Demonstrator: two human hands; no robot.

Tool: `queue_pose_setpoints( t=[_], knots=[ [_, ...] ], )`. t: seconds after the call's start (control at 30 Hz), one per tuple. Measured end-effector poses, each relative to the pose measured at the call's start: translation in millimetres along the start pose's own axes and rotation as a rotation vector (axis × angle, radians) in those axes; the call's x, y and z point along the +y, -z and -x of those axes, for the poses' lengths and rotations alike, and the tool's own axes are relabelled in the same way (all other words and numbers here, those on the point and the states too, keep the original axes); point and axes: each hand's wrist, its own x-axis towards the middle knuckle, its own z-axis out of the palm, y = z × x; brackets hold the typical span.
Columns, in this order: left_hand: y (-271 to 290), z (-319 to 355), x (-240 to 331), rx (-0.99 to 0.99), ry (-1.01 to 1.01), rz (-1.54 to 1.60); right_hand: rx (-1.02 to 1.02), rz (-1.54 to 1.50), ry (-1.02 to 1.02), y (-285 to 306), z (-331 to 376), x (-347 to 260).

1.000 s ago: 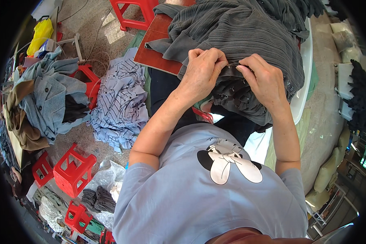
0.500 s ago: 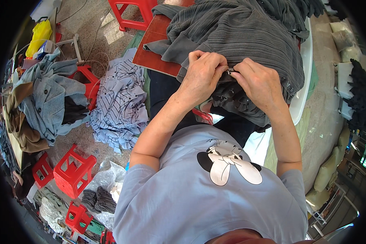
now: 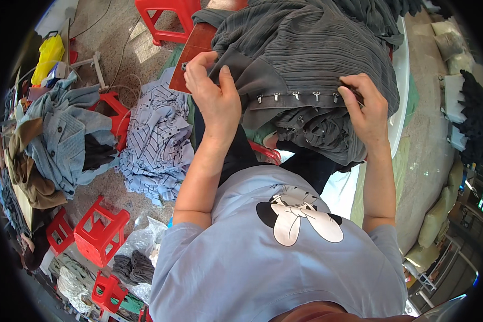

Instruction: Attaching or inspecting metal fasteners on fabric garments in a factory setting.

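A dark grey ribbed garment lies bunched over the table in front of me. Small metal clasps sit in a row along its near edge band. Over the garment's left corner is my left hand, its thumb held apart from the curled fingers; a small metal clasp shows beside the fingertips. My right hand is at the right end of the row, thumb and forefinger closed round the garment's edge. Below the band, more dark grey folds with clasps hang towards my lap.
A reddish-brown board juts out at the left, and a white rim runs along the right. Red stools stand on the floor to my left, beside a pile of blue striped shirts and light blue knitwear.
My hands have come apart from one clasp at the middle of the edge. The left has moved left to the corner, the right slightly right, and the row of clasps now shows.
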Motion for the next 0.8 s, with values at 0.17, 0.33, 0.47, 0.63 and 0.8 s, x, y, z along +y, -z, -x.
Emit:
queue_pose_setpoints(
  t=[0.17, 0.33, 0.47, 0.63, 0.8],
  knots=[
    [-13.0, 26.1, 29.8, -0.485, -0.513, 0.013, -0.040, -0.063, -0.005, 3.6, 12.3, 7.7],
    [-34.9, 36.3, 36.8, -0.371, -0.557, -0.016, -0.068, 0.036, 0.051, 1.9, 12.8, 4.6],
    [-31.4, 38.2, 33.8, -0.459, -0.352, 0.108, -0.098, 0.131, 0.128, 2.6, 8.5, 2.1],
    [-28.1, 35.9, 36.0, -0.541, -0.283, 0.209, -0.107, 0.177, 0.223, 0.5, 0.5, -1.3],
    [-29.7, 36.1, 35.4, -0.513, -0.312, 0.191, -0.155, 0.229, 0.292, -0.6, -5.4, -4.1]
  ],
)
